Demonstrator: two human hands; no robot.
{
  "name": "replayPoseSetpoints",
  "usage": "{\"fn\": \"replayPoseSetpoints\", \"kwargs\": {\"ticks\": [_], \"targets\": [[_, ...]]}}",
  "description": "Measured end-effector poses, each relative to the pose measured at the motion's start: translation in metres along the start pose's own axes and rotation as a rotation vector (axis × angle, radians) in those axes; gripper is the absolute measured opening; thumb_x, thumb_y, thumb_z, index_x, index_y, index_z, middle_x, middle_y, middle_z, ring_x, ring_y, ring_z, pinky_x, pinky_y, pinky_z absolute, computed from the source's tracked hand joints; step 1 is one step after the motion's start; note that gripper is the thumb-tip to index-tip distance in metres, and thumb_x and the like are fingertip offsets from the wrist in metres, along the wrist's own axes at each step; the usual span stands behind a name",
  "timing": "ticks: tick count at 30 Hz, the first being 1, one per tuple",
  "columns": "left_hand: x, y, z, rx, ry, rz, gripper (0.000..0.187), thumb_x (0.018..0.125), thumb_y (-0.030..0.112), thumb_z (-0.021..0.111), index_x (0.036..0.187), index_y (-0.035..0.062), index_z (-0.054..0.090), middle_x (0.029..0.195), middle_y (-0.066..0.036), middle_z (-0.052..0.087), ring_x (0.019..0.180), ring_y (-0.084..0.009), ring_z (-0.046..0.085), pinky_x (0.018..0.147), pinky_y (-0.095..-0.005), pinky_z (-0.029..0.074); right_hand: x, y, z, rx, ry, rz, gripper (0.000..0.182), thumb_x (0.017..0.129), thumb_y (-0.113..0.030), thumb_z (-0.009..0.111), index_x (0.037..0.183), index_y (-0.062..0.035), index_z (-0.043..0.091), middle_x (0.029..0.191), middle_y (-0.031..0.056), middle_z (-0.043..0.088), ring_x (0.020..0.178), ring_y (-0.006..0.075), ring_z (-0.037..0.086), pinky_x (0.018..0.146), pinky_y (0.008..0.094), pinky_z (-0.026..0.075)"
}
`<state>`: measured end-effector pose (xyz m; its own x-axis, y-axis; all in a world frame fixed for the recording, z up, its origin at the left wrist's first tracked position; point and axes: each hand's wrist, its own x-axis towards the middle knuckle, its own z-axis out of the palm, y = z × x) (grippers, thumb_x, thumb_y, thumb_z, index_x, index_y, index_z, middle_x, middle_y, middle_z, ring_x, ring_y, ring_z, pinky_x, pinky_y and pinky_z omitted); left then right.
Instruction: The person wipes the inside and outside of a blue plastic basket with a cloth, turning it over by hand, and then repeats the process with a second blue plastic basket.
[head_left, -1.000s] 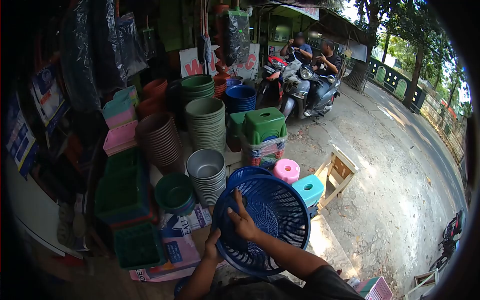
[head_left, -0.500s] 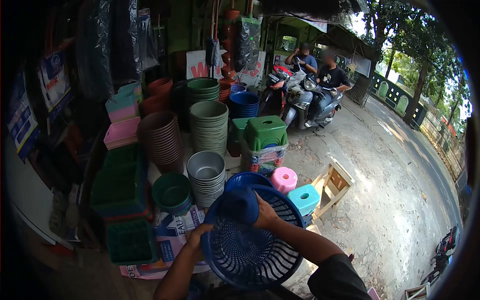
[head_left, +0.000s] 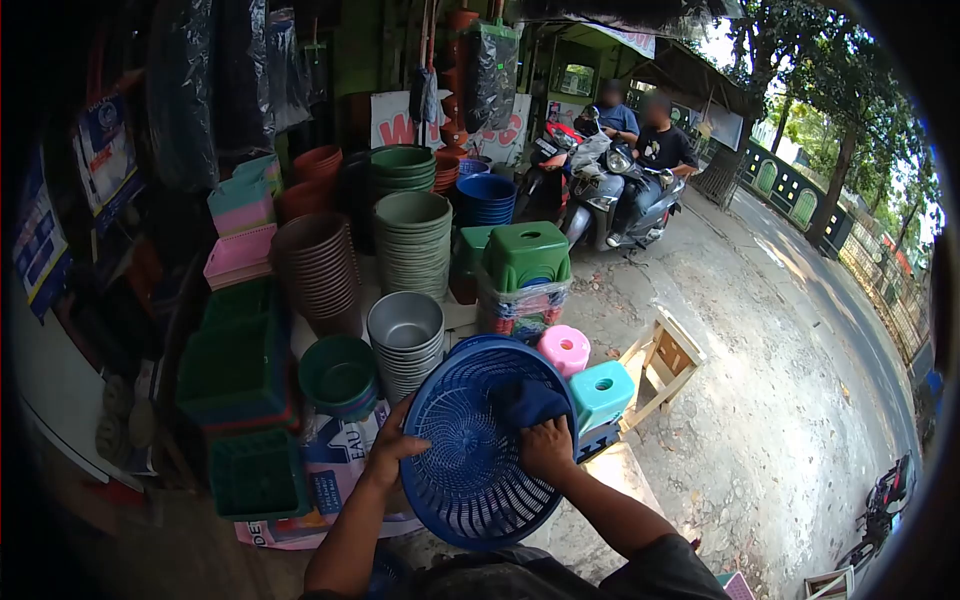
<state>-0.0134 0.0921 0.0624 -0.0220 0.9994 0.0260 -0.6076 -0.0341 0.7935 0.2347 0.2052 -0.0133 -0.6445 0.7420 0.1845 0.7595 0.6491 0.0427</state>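
A round blue plastic basket (head_left: 470, 490) with slotted sides is tilted in front of me, its open top facing me. My left hand (head_left: 390, 450) grips its left rim, thumb over the inside edge. Inside, at the right wall, my right hand (head_left: 547, 450) is closed on a dark blue cloth (head_left: 535, 402) pressed against the basket. Just beyond the rim are a stack of grey pots (head_left: 406, 335), a pink stool (head_left: 565, 350) and a turquoise stool (head_left: 602, 390).
Stacked green pots (head_left: 340, 375), green crates (head_left: 258, 475) and brown pots (head_left: 315, 270) stand left. A wooden frame (head_left: 665, 370) is at the right. Two people (head_left: 665, 148) sit on motorbikes (head_left: 610, 190) farther back.
The basket has swung a little left and tilted more toward me. My right hand and the cloth have moved from the basket's far upper edge down to its inner right wall.
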Motion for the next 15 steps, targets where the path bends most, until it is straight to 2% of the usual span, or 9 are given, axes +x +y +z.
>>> {"fn": "replayPoseSetpoints", "kwargs": {"ticks": [2,4,5,7,8,11,12,13,15], "targets": [[0.003,-0.016,-0.003,0.066,0.129,0.101,0.089,0.059,0.013,0.066,0.14,0.0006,0.032,0.122,-0.015,0.053,0.11,-0.0275,0.055,0.098,-0.0394,0.042,-0.03,-0.039,-0.001,-0.027,-0.152,0.112,0.04,0.087,-0.031,0.047,0.117,-0.0079,0.06,0.123,0.0106,0.059,0.122,0.0303,0.047,0.103,0.0517,0.029],[0.006,-0.017,-0.003,0.071,0.159,0.108,0.089,0.059,0.012,0.065,0.14,0.0005,0.032,0.122,-0.015,0.053,0.11,-0.0275,0.055,0.098,-0.0394,0.042,-0.052,-0.042,0.066,0.659,-0.156,-0.118,0.043,0.087,-0.041,0.05,0.116,-0.0122,0.062,0.125,0.0118,0.057,0.122,0.0354,0.046,0.103,0.0556,0.028],[0.005,-0.018,-0.004,0.084,0.193,0.11,0.088,0.059,0.012,0.065,0.14,0.0003,0.032,0.122,-0.015,0.053,0.11,-0.0275,0.055,0.098,-0.0395,0.042,-0.054,-0.038,0.063,0.663,-0.162,-0.115,0.043,0.087,-0.041,0.05,0.116,-0.0122,0.062,0.125,0.0118,0.057,0.122,0.0354,0.046,0.103,0.0556,0.028],[0.009,-0.028,-0.011,0.043,0.156,0.146,0.088,0.059,0.012,0.064,0.14,0.0001,0.031,0.123,-0.016,0.052,0.111,-0.0277,0.054,0.098,-0.0394,0.042,-0.051,-0.033,0.026,0.633,-0.229,-0.154,0.044,0.084,-0.047,0.052,0.113,-0.0161,0.064,0.129,0.0138,0.054,0.121,0.0422,0.046,0.102,0.0575,0.028],[0.009,-0.031,-0.015,0.0,0.116,0.19,0.088,0.059,0.012,0.064,0.14,-0.0001,0.031,0.123,-0.016,0.052,0.111,-0.0278,0.054,0.098,-0.0394,0.042,-0.049,-0.04,-0.006,0.277,-0.228,0.031,0.047,0.082,-0.049,0.053,0.113,-0.0162,0.065,0.132,0.0148,0.052,0.119,0.0468,0.045,0.102,0.0578,0.027],[0.008,-0.029,-0.003,-0.018,0.116,0.217,0.088,0.059,0.012,0.064,0.139,0.0,0.031,0.123,-0.016,0.051,0.113,-0.0278,0.053,0.098,-0.0394,0.042,-0.042,-0.051,-0.057,0.135,-0.407,0.103,0.054,0.088,-0.052,0.046,0.124,-0.0138,0.058,0.136,0.0189,0.047,0.125,0.0498,0.037,0.103,0.0606,0.023],[0.009,-0.037,-0.001,-0.03,0.143,0.221,0.087,0.059,0.012,0.064,0.139,0.0002,0.031,0.124,-0.016,0.05,0.113,-0.0277,0.053,0.099,-0.0397,0.041,-0.046,-0.059,-0.035,0.25,-0.498,0.168,0.054,0.089,-0.052,0.044,0.125,-0.0137,0.058,0.137,0.0197,0.046,0.126,0.0463,0.038,0.108,0.0548,0.021],[0.009,-0.042,-0.004,-0.033,0.145,0.223,0.087,0.059,0.012,0.064,0.139,0.0002,0.031,0.124,-0.016,0.05,0.113,-0.0277,0.053,0.099,-0.0397,0.041,-0.046,-0.064,-0.032,0.247,-0.499,0.166,0.054,0.089,-0.052,0.044,0.125,-0.0137,0.058,0.137,0.0197,0.046,0.126,0.0463,0.038,0.108,0.0548,0.021],[0.01,-0.048,-0.004,0.121,0.183,0.247,0.089,0.059,0.012,0.064,0.14,0.0004,0.03,0.125,-0.016,0.05,0.112,-0.0281,0.053,0.1,-0.0399,0.041,-0.045,-0.071,-0.033,1.359,-0.794,0.28,0.053,0.091,-0.05,0.044,0.126,-0.0127,0.057,0.136,0.0212,0.047,0.129,0.0415,0.037,0.111,0.0448,0.022]]}}
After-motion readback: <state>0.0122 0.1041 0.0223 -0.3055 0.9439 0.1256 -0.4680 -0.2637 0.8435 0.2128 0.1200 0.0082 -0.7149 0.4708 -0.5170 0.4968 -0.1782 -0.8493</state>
